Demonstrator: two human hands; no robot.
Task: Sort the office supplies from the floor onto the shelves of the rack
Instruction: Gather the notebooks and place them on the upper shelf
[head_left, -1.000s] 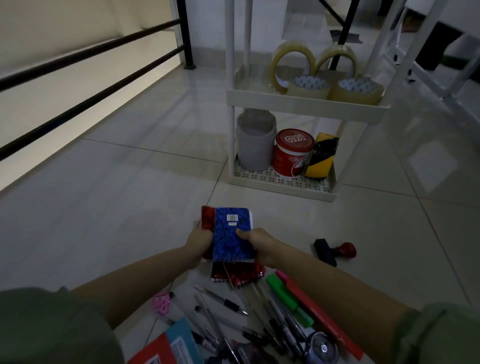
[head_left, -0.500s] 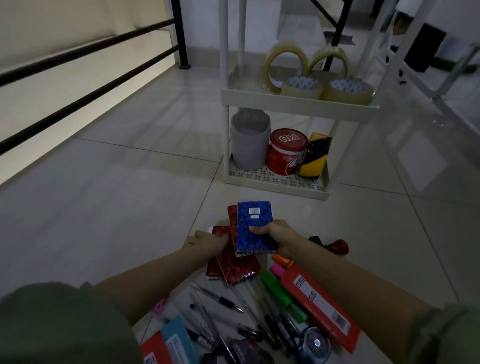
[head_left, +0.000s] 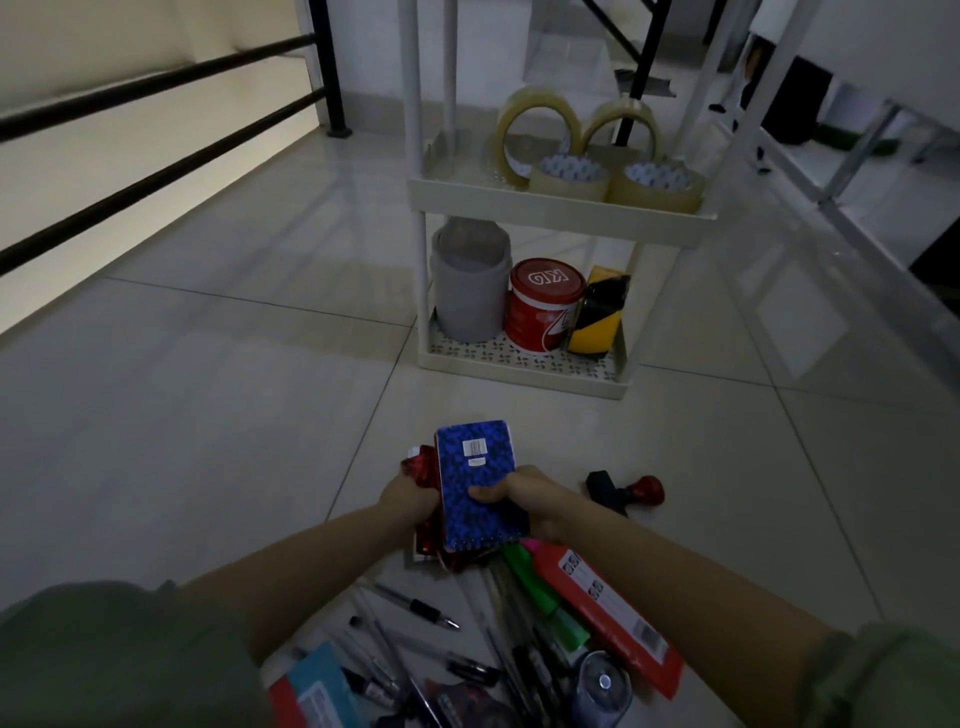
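Two bare forearms, uncovered from the elbow down to the left hand (head_left: 410, 496) and the right hand (head_left: 524, 493). Short sleeves of a dull olive-green top, ending around the elbows: left sleeve (head_left: 119, 654) a broad, soft fold of plain cloth, right sleeve (head_left: 883, 675) with a thicker stitched hem along its edge. No watch, ring or bracelet visible on wrists or fingers. Cloth plain, with no print or lettering; finer detail lost in the dim light.
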